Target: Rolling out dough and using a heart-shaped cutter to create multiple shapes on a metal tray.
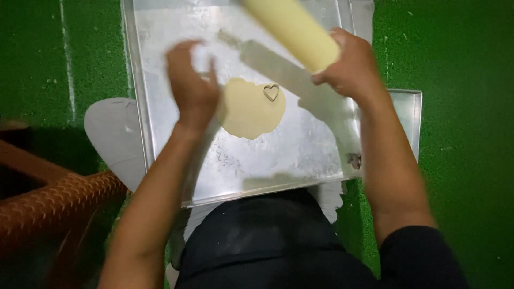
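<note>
We sit over a green artificial-turf floor (460, 107), which carries everything in view. On it lies a large flat silver metal tray (171, 123) dusted with white flour, its near edge against our lap; a second silver tray (409, 112) projects from under its right edge. A brown woven plastic basket (59, 203) stands on the floor off the tray's left near corner, and a grey rounded sheet (112, 139) shows from under the tray's left edge.

Our right hand (353, 67) is closed around the end of a pale yellow cylindrical rolling pin (294, 29), which is raised above the far right part of the tray and slants toward the far edge, clear of the dough. Our left hand (193, 88) is blurred; its fingers appear curled and close together, but we cannot tell whether it holds anything. It hangs just left of the dough.

A flat, roughly round sheet of pale yellow dough (249, 109) lies near the tray's centre. A small heart-shaped metal cutter (271, 92) rests on the sheet's far right margin.

We judge that rolling is over and cutting is in hand. The next move calls for pressing the cutter squarely through the sheet, starting close to the margin to save dough.
</note>
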